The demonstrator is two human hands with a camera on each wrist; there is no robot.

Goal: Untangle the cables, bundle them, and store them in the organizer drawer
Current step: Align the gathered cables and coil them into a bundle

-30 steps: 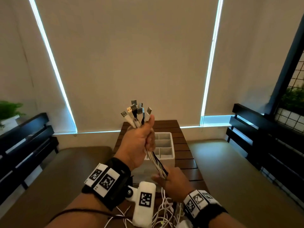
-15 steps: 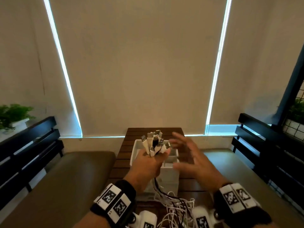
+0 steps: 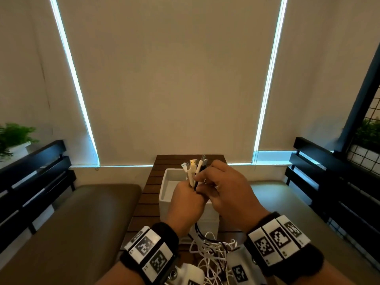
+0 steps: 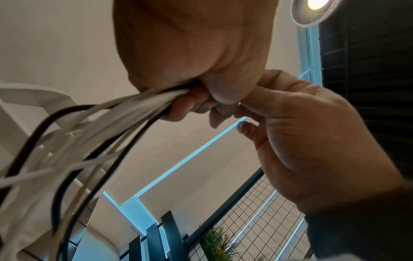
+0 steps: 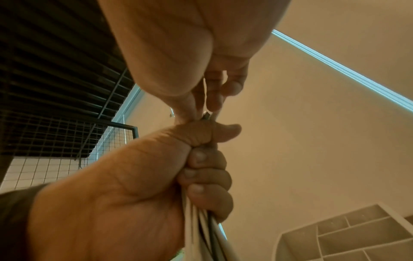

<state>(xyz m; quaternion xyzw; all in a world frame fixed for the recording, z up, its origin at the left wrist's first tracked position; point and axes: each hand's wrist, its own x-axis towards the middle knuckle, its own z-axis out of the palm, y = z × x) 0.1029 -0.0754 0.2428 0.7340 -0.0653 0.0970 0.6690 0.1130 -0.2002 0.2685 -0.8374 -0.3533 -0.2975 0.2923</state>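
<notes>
Gripping the cables (image 3: 193,175) in a fist, the left hand (image 3: 186,204) holds them plugs-up over the organizer (image 3: 164,190) while the right hand (image 3: 224,190) pinches at the plugs (image 3: 194,163). Best level the ends first, keeping the fist tight, since loose lengths trail to the table (image 3: 144,202) tangled.

wrists: black bands (image 3: 287,262) | white square-coded tags (image 3: 147,248) | hands bare
</notes>
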